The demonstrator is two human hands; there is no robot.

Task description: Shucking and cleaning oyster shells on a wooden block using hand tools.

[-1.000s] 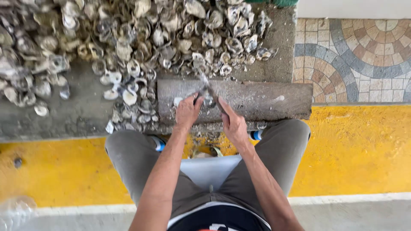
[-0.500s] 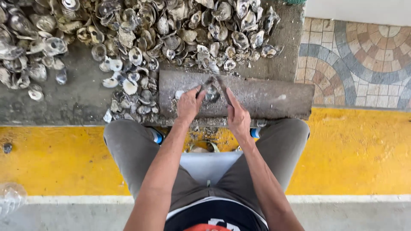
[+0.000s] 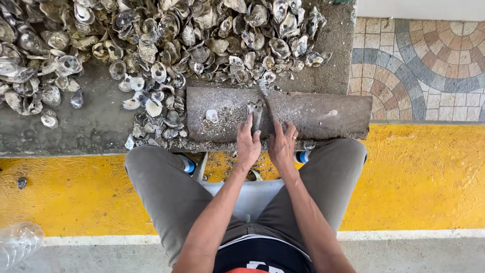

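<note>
The left hand [image 3: 248,145] has slid in from the left and now pins an oyster [image 3: 255,110] on the grey slab [image 3: 323,114], fingers curled tight on it, while the right hand [image 3: 281,146] has swung its thin metal tool [image 3: 264,97] upright over the shell — so the shell looks set for working. The slab's near edge meets the yellow curb [image 3: 414,177]; open slab lies right, the shell heap [image 3: 166,45] crowds left and behind.

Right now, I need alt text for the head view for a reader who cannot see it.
A seated person's left hand holds an oyster on a grey slab while the right hand works a thin tool at it. A shell pile lies beyond.
</note>
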